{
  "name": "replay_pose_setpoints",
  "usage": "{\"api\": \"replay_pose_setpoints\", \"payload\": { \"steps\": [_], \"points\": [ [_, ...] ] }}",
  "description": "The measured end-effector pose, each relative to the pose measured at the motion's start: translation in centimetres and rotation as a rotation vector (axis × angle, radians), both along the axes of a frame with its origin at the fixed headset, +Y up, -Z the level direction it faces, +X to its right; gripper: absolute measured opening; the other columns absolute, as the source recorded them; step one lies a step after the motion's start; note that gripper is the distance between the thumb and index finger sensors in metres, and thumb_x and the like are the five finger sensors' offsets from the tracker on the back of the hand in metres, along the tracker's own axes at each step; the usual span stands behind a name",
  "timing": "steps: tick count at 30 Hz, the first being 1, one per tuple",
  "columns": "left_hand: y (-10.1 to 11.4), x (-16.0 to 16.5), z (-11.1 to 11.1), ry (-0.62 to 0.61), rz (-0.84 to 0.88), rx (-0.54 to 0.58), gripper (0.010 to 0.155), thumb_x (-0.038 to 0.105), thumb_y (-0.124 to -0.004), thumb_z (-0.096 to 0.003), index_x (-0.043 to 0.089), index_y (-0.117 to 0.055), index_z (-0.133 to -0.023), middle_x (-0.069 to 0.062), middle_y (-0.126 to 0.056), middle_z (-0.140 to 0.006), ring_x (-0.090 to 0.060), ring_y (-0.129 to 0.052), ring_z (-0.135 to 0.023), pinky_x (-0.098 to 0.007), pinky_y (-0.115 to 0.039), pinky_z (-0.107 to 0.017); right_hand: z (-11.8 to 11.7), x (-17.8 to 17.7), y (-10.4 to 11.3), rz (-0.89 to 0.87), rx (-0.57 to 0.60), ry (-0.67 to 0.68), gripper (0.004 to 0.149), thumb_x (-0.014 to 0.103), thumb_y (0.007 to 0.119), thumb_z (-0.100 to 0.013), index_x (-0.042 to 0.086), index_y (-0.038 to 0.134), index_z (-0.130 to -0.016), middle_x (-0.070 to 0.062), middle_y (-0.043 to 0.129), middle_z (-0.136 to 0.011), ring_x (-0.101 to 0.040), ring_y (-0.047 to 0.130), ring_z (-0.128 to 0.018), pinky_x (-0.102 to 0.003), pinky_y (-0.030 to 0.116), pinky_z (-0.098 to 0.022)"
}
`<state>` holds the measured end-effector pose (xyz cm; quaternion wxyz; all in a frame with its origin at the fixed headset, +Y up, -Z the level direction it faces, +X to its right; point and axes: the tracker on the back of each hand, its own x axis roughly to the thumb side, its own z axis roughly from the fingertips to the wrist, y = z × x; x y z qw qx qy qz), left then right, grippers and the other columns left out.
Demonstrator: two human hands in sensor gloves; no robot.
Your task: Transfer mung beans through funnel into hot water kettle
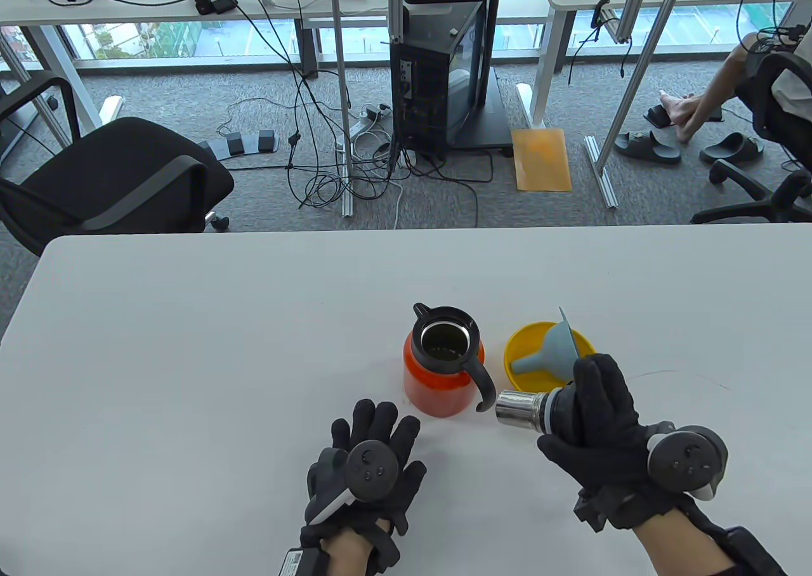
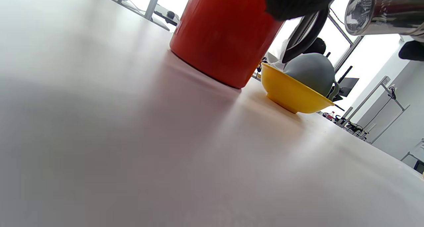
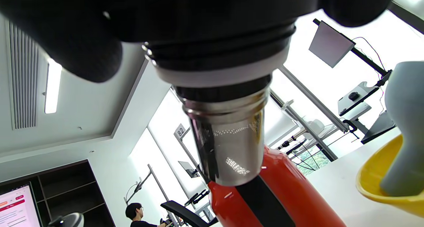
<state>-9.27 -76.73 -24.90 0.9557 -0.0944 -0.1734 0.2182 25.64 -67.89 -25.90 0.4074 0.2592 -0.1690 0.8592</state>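
The orange-red kettle (image 1: pixel 442 376) stands open on the table, with green beans visible inside; it also shows in the left wrist view (image 2: pixel 225 35) and the right wrist view (image 3: pixel 268 194). The grey-blue funnel (image 1: pixel 553 346) lies on its side in the yellow bowl (image 1: pixel 521 346). My right hand (image 1: pixel 599 411) grips the kettle's lid (image 1: pixel 530 408), black-topped with a steel filter, just right of the kettle's handle and above the table. My left hand (image 1: pixel 371 455) rests flat on the table in front of the kettle, fingers spread and empty.
The white table (image 1: pixel 190 360) stretches wide to the left and behind the kettle. Its far edge (image 1: pixel 406 230) drops to carpeted floor with chairs and cables.
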Motion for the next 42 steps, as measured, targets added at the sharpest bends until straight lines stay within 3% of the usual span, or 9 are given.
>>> {"api": "replay_pose_setpoints", "payload": {
  "steps": [9, 14, 24, 37, 42],
  "points": [
    [-0.2, -0.3, -0.1, -0.012, 0.046, -0.004, 0.074, 0.05, -0.068, -0.0497, 0.03, -0.031, -0.11, -0.005, -0.01, -0.115, -0.037, 0.004, -0.103, -0.068, -0.005, -0.068, -4.7, -4.9, 7.6, 0.133, 0.03, -0.042, 0.099, 0.054, 0.092, -0.044, 0.005, 0.038, -0.11, -0.033, 0.017, -0.105, -0.065, 0.04, -0.087, -0.07, 0.058, -0.046],
    [-0.3, 0.0, -0.1, -0.037, 0.054, -0.012, 0.073, 0.05, -0.068, -0.0497, 0.03, -0.031, -0.11, -0.005, -0.01, -0.115, -0.037, 0.003, -0.103, -0.068, -0.005, -0.068, -7.5, -8.2, 9.4, 0.237, -0.018, -0.025, 0.098, 0.055, 0.092, -0.044, 0.005, 0.041, -0.11, -0.033, 0.019, -0.106, -0.064, 0.04, -0.088, -0.07, 0.058, -0.047],
    [-0.8, -0.2, -0.4, -0.043, 0.077, -0.031, 0.073, 0.05, -0.068, -0.0501, 0.029, -0.033, -0.11, -0.005, -0.011, -0.115, -0.037, 0.003, -0.103, -0.068, -0.005, -0.068, -11.8, -13.6, 7.9, 0.354, -0.173, -0.002, 0.096, 0.053, 0.095, -0.042, 0.006, 0.046, -0.111, -0.034, 0.028, -0.108, -0.065, 0.041, -0.09, -0.071, 0.057, -0.049],
    [-0.9, -0.3, -0.3, -0.056, 0.085, -0.019, 0.072, 0.05, -0.068, -0.0498, 0.029, -0.035, -0.11, -0.006, -0.012, -0.116, -0.037, 0.003, -0.103, -0.068, -0.006, -0.068, -14.4, -16.6, 4.2, 0.518, -0.303, -0.007, 0.091, 0.049, 0.097, -0.043, 0.008, 0.05, -0.11, -0.033, 0.035, -0.107, -0.063, 0.044, -0.088, -0.068, 0.059, -0.049],
    [-1.0, -0.1, -0.3, -0.059, 0.075, -0.024, 0.072, 0.05, -0.068, -0.05, 0.028, -0.035, -0.11, -0.006, -0.012, -0.116, -0.037, 0.002, -0.103, -0.068, -0.007, -0.069, -14.6, -17.1, 4.3, 0.553, -0.317, -0.014, 0.089, 0.047, 0.098, -0.043, 0.009, 0.052, -0.109, -0.031, 0.036, -0.107, -0.063, 0.044, -0.088, -0.068, 0.058, -0.049]
  ]
}}
